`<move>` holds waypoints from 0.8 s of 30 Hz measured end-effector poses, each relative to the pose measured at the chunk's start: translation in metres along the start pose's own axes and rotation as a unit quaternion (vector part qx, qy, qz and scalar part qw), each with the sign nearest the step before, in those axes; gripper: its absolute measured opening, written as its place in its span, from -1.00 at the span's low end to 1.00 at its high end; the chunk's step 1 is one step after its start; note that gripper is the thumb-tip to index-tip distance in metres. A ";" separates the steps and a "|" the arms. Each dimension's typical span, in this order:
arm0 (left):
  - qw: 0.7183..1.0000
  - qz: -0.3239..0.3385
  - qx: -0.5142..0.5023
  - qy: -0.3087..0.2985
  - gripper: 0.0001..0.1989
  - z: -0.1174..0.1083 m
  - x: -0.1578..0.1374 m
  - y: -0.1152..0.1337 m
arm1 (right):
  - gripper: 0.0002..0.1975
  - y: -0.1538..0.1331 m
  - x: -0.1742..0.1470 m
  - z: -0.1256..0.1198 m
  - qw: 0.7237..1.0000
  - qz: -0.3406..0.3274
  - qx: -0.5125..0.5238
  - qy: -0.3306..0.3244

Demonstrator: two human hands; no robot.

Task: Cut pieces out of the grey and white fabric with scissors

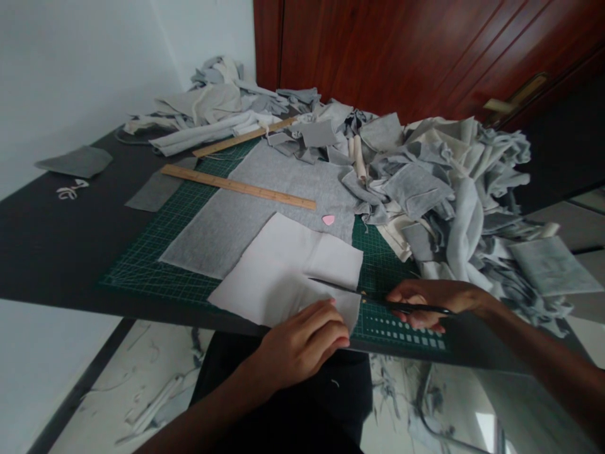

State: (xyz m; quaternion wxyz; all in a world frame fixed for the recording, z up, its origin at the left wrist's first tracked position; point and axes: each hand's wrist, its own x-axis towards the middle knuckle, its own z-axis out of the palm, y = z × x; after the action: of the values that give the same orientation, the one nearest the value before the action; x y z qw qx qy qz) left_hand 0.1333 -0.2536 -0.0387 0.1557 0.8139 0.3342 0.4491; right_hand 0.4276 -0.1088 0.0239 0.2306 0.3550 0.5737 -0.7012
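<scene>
A white piece of fabric (283,265) lies near the table's front edge, partly over a larger grey fabric sheet (212,230). My right hand (420,306) is closed around the black handles of a pair of scissors (420,308). Their blades point left and reach into the white fabric from its right side, along a cut line. With fingers curled together, my left hand (305,345) grips the fabric's near edge, just below the blades. Its thumb is mostly hidden. Beyond the white piece, a pink flat piece (328,220) that looks like tailor's chalk rests on the grey sheet.
A green cutting mat (142,258) lies under the fabrics on the dark table (42,252). One wooden ruler (236,185) crosses the grey sheet; another wooden ruler (243,137) lies behind it. Heaped grey and cream scraps (416,183) fill the back and right. A wooden door (401,57) stands behind.
</scene>
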 end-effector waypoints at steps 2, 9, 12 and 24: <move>1.000 0.003 -0.001 0.004 -0.90 -0.001 0.000 0.000 | -0.40 -0.003 0.003 -0.001 1.000 0.000 -0.003 -0.008; 1.000 0.016 -0.012 0.010 -0.89 -0.002 0.001 0.000 | -0.38 -0.012 0.010 0.002 0.999 -0.018 0.012 -0.050; 1.000 0.018 -0.018 0.010 -0.89 -0.003 0.001 -0.001 | -0.39 -0.019 0.011 0.006 0.999 -0.016 -0.009 -0.044; 1.000 0.010 -0.024 0.012 -0.87 -0.003 -0.001 -0.001 | -0.41 -0.030 0.013 0.015 0.999 -0.024 -0.039 -0.009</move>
State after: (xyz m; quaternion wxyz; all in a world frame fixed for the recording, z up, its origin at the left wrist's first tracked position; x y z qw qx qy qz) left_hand 0.1303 -0.2538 -0.0377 0.1663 0.8079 0.3173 0.4680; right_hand 0.3936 -0.1152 0.0349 0.2328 0.3258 0.6065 -0.6869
